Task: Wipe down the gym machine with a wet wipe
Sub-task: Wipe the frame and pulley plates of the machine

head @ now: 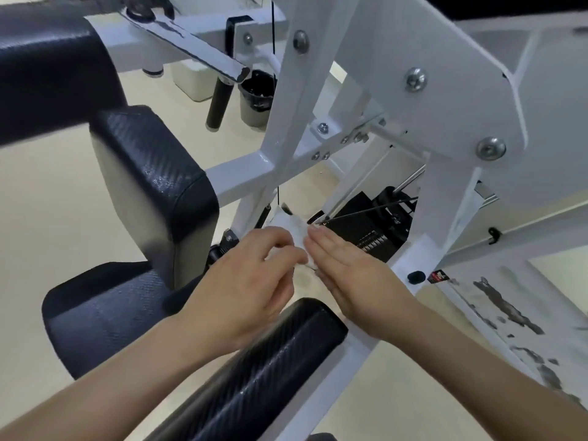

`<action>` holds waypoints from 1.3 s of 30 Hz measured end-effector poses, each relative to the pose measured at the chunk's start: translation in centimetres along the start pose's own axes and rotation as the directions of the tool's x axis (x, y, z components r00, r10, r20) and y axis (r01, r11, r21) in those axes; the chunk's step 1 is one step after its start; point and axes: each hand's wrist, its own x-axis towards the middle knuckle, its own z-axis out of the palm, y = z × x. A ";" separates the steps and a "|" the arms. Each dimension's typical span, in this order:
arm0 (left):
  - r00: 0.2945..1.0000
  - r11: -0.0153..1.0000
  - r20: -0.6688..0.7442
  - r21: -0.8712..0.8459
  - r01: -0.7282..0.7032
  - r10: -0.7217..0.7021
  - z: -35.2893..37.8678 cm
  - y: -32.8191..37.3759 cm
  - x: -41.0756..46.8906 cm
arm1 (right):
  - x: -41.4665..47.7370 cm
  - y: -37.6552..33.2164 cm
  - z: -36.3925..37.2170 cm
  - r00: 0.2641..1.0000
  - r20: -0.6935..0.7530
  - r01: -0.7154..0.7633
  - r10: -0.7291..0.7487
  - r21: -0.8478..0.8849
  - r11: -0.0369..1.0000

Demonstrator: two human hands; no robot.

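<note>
A white gym machine [413, 100] with black pads fills the view. The white wet wipe [294, 232] is held up between both hands at the centre, above the black roller pad [270, 361]. My left hand [245, 281] pinches the wipe's near edge with curled fingers and thumb. My right hand [353, 278] lies with straight fingers flat against the wipe's right side. Much of the wipe is hidden by the fingers.
A black seat [105, 313] and back pad [152, 192] stand to the left. The black weight stack [372, 230] sits behind the hands, with cables crossing it. A bin [256, 97] stands on the pale floor beyond. The white frame beam at right has chipped paint [502, 307].
</note>
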 end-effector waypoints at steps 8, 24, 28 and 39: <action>0.942 0.937 0.309 0.269 -0.221 0.133 2.5 -3.3 1.7 | 0.2 -0.8 -2.1 0.886 -0.189 -0.208 0.423 0.654 0.728; 0.977 0.981 -0.092 -0.036 0.190 -0.192 -0.9 -1.1 2.1 | 5.8 -2.4 -4.2 0.749 0.033 -0.286 0.662 0.917 0.278; 0.879 0.816 -0.118 -0.443 0.371 -0.463 -2.1 -0.6 2.6 | 6.0 -1.5 -5.5 0.681 0.179 -0.273 0.710 0.962 0.019; 0.948 0.951 -0.090 0.018 0.307 -0.304 -0.2 -0.9 -0.9 | 8.0 -4.8 0.3 0.974 0.163 -0.136 0.158 -0.142 0.981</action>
